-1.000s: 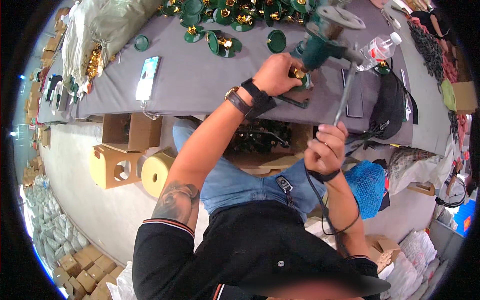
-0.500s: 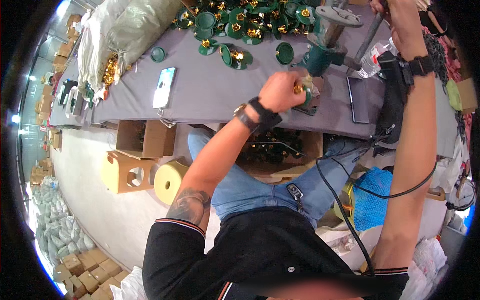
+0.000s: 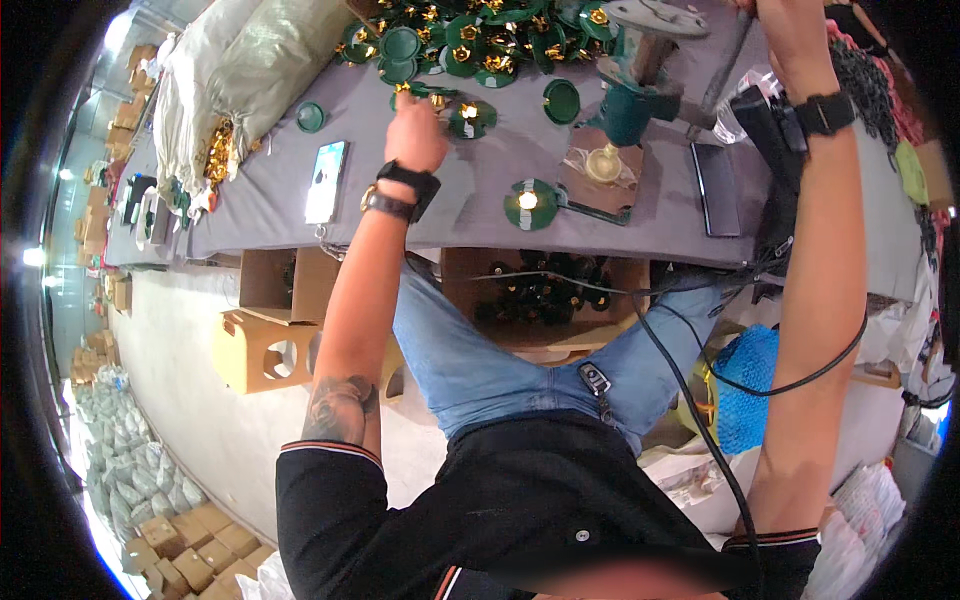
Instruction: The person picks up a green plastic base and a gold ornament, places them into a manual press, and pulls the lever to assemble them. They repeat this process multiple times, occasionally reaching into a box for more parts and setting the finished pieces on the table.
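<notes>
My left hand (image 3: 415,135) reaches to the near edge of the pile; its fingers are pinched together at a green disc (image 3: 438,91) with a gold piece, partly hidden and slightly blurred. A green hand press (image 3: 628,112) stands to the right, a round brass-coloured die (image 3: 603,163) under its head. Left of the press base lies a green disc with a gold centre (image 3: 530,204). My right hand (image 3: 790,45), at the top right, is closed around the press lever (image 3: 730,75); its fingertips are partly cut off by the frame's edge.
A heap of green discs with gold pieces (image 3: 480,45) fills the back of the grey-covered table. Pale sacks (image 3: 265,65) and a lit phone (image 3: 327,182) lie left; a dark phone (image 3: 713,188) and clear bottle (image 3: 735,120) lie right. A black cable (image 3: 690,400) crosses my right arm.
My left hand has moved from under the press left and back to the pile. A green disc with a gold centre now lies beside the press base. My right hand stays on the lever.
</notes>
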### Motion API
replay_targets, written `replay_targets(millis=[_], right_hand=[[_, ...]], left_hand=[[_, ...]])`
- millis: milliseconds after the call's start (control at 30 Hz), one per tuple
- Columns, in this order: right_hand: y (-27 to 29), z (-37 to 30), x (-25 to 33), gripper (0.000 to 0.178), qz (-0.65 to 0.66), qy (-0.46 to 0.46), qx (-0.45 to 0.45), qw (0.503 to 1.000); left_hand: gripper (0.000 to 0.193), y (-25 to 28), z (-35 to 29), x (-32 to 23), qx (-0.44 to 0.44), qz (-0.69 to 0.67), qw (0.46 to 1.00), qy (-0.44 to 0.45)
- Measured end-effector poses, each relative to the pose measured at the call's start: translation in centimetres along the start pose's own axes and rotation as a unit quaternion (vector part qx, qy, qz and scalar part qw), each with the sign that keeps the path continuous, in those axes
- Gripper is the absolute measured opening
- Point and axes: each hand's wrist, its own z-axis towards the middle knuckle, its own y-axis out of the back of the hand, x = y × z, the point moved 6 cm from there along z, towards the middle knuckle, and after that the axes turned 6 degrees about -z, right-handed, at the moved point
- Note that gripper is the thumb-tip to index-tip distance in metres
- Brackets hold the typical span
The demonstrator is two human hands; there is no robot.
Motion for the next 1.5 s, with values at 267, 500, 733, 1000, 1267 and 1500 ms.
replay_targets(millis=[267,500,733,1000,1267,1500], right_hand=[[0.7,0.7,-0.3,0.007,-0.033,0.01,-0.009,0.999],[0.5,0.6,-0.3,0.007,-0.003,0.013,0.007,1.0],[0.7,-9.0,5.8,0.013,-0.137,0.117,0.057,0.982],[-2.0,-29.7,0.9,0.013,-0.228,0.241,0.082,0.94],[1.8,-8.9,6.9,0.013,-0.157,0.101,0.062,0.98],[0.5,-1.5,2.8,0.02,-0.009,-0.115,0.013,0.993]], left_hand=[[0.036,0.7,-3.0,2.1,-0.007,-0.176,0.981,0.084],[0.03,-2.6,-4.7,-15.5,0.008,-0.345,0.91,-0.229],[0.03,-4.8,-4.7,-17.3,0.077,-0.362,0.915,-0.158],[0.032,-4.2,-4.3,-18.8,0.041,-0.366,0.89,-0.269],[0.035,-3.9,-3.9,-19.3,0.096,-0.33,0.913,-0.222],[0.033,-4.0,-5.1,-19.6,0.107,-0.388,0.908,-0.115]])
